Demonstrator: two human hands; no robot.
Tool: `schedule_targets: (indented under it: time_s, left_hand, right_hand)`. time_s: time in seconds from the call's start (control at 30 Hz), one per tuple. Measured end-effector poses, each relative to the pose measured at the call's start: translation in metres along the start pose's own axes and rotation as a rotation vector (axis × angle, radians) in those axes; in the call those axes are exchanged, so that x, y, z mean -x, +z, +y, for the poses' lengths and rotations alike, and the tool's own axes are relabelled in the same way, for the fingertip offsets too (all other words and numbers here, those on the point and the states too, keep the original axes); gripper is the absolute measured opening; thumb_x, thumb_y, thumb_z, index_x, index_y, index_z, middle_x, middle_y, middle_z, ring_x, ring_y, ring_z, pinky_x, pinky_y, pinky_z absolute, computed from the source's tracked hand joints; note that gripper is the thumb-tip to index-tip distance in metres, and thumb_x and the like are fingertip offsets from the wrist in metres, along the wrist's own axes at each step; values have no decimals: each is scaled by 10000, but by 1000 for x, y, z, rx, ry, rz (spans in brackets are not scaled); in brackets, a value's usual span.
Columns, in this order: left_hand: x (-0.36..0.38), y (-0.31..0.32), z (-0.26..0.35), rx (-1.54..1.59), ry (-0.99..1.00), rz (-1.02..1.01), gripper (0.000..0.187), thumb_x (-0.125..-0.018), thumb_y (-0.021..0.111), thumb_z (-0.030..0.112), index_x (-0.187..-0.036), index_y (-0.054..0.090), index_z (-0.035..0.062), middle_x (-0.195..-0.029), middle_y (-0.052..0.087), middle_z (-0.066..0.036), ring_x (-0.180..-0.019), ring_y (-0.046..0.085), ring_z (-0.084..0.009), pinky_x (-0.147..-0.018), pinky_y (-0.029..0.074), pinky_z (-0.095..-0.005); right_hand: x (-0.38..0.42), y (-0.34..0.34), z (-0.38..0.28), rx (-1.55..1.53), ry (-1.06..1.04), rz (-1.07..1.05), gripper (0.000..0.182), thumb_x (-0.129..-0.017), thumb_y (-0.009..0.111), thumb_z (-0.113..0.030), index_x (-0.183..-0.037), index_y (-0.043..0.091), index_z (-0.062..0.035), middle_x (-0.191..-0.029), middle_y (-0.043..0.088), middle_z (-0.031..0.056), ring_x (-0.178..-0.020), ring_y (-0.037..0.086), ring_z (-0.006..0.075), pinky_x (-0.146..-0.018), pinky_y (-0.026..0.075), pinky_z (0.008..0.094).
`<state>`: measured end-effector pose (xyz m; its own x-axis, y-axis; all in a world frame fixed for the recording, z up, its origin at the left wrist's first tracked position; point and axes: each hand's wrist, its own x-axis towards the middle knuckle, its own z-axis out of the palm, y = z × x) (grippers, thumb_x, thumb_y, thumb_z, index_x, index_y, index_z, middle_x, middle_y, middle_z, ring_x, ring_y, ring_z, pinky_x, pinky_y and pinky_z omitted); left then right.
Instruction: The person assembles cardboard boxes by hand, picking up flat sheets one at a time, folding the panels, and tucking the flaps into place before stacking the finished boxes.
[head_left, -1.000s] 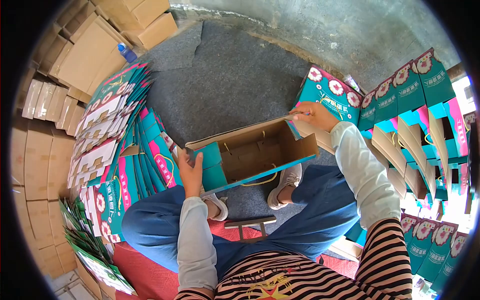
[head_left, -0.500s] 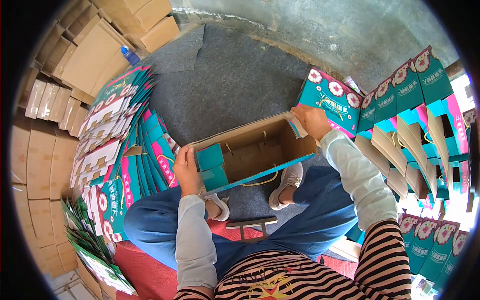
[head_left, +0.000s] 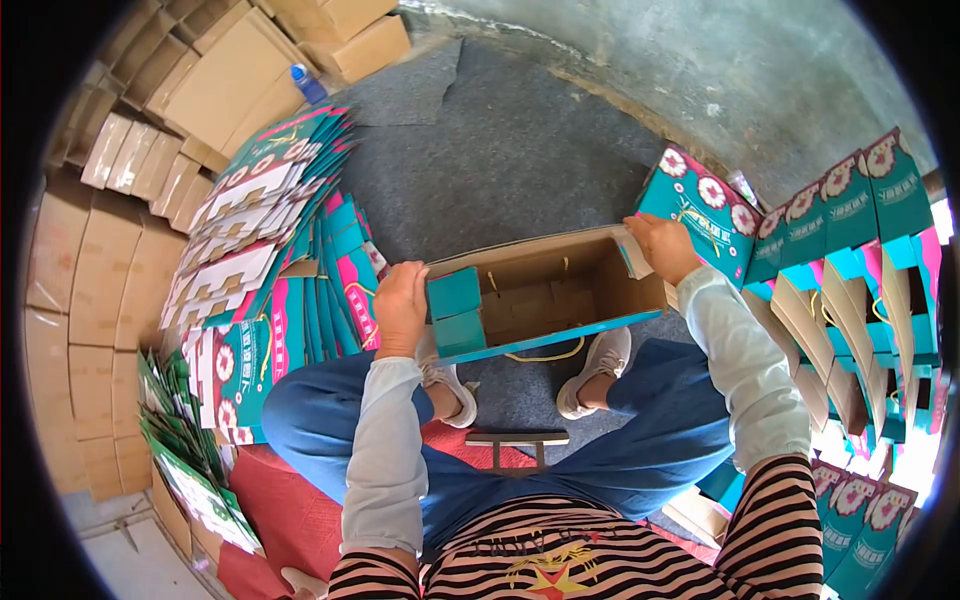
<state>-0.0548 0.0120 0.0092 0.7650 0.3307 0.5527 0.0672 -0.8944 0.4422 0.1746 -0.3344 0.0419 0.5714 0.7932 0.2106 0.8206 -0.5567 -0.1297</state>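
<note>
White characters [head_left: 895, 190] on teal cartons [head_left: 907, 218], dark lettering [head_left: 545, 546] on striped shirt [head_left: 640, 562], none legible

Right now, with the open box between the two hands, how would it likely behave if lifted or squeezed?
The open box would probably be light for its size, since its walls look like thin cardboard and no contents show inside. Squeezed, it may flex, because the side facing us is open. Its yellow cord looks flexible and might swing.

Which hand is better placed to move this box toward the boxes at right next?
Probably the right hand: it holds the box nearer those boxes; the left hand holds the far end.
</note>
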Motion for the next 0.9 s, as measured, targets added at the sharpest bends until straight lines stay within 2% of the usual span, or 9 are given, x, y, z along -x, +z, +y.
schedule_targets:
  time_s: [0.13, 0.3, 0.43, 0.53, 0.73, 0.87, 0.9]
  left_hand:
    - [-6, -11, 0, 44, -64, -117, 110, -855, 628, 165, -892, 628, 61, -853, 662, -109, -765, 642, -306, -681, 507, -387]
    - [-10, -17, -2, -27, 46, -144, 125, -855, 630, 174, -934, 649, 80, -858, 667, -93, -754, 639, -295, -673, 496, -382]
    - [-5, -8, -2, -97, 50, -64, 125, -849, 638, 182, -929, 648, 86, -857, 667, -82, -739, 636, -288, -646, 489, -383]
    - [-9, -11, 1, -39, -26, -117, 133, -842, 645, 182, -937, 635, 90, -845, 661, -78, -732, 633, -294, -643, 491, -387]
    - [-22, -27, 9, 62, -38, -233, 115, -840, 636, 185, -895, 587, 97, -815, 623, -87, -757, 624, -307, -638, 488, -402]
    - [-37, -38, 18, -58, -19, -408, 125, -834, 614, 164, -830, 529, 73, -784, 594, -101, -755, 606, -322, -638, 479, -421]
    - [-39, -36, 17, -102, 39, -415, 130, -836, 614, 160, -836, 523, 67, -794, 594, -106, -752, 605, -324, -638, 478, -420]
  right_hand:
    - [0, -4, 8, -79, -16, -45, 303, -792, 567, -63, -1086, 641, -68, -947, 657, 116, -823, 648, 319, -723, 529, 412]
    - [-2, -6, 13, -39, -89, -54, 313, -795, 551, -42, -1095, 638, -70, -960, 662, 128, -810, 652, 321, -712, 535, 404]
    - [-3, 0, 10, -5, -28, -60, 325, -804, 541, -39, -1115, 628, -78, -977, 664, 135, -814, 654, 319, -704, 536, 410]
    - [-2, 1, 9, -6, -5, -61, 327, -807, 541, -43, -1119, 627, -85, -974, 665, 130, -814, 655, 316, -689, 536, 414]
    - [-3, -8, 8, 4, -66, -72, 306, -807, 541, -52, -1095, 637, -86, -953, 663, 119, -806, 654, 313, -675, 535, 411]
    - [-1, -10, 6, -22, -97, -32, 278, -815, 537, -62, -1073, 639, -76, -951, 659, 112, -799, 655, 310, -673, 536, 407]
    - [1, -11, 6, -17, -82, -36, 276, -816, 536, -62, -1072, 638, -75, -952, 660, 112, -799, 656, 310, -673, 537, 406]
